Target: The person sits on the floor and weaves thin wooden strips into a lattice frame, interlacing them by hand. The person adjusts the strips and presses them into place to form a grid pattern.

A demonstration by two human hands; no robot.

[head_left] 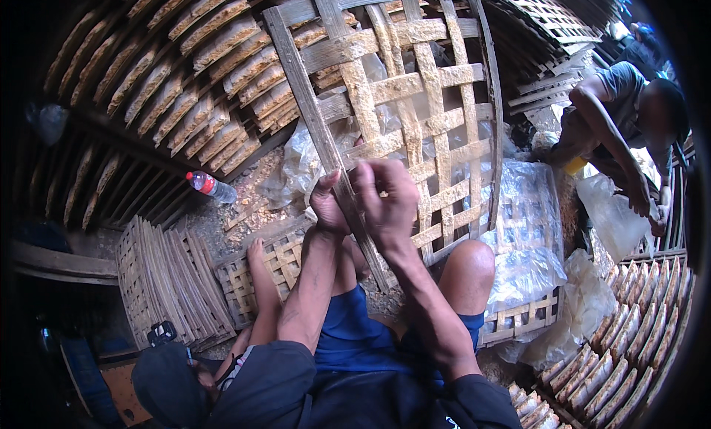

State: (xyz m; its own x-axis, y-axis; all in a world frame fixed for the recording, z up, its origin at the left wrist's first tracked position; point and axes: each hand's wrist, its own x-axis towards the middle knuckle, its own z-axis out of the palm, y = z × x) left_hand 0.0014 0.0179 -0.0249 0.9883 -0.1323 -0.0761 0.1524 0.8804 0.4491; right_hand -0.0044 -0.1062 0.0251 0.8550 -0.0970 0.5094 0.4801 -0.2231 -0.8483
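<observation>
Hands met at the woven bamboo tray (415,96)'s lower edge: left hand (328,205) pinched its diagonal edge slat (311,111), right hand (386,199) curled shut just beside it.

Clear plastic bottle with red cap (211,186) lay on ground; stacked woven bamboo trays (170,281) sat left; crumpled plastic sheeting (529,266) lay right; another person (622,125) crouched beyond.

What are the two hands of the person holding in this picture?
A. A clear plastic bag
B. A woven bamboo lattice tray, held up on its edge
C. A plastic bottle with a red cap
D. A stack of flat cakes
B: the left hand and right hand both grip the frame of the woven bamboo tray, while the bottle lies apart on the ground.
</observation>
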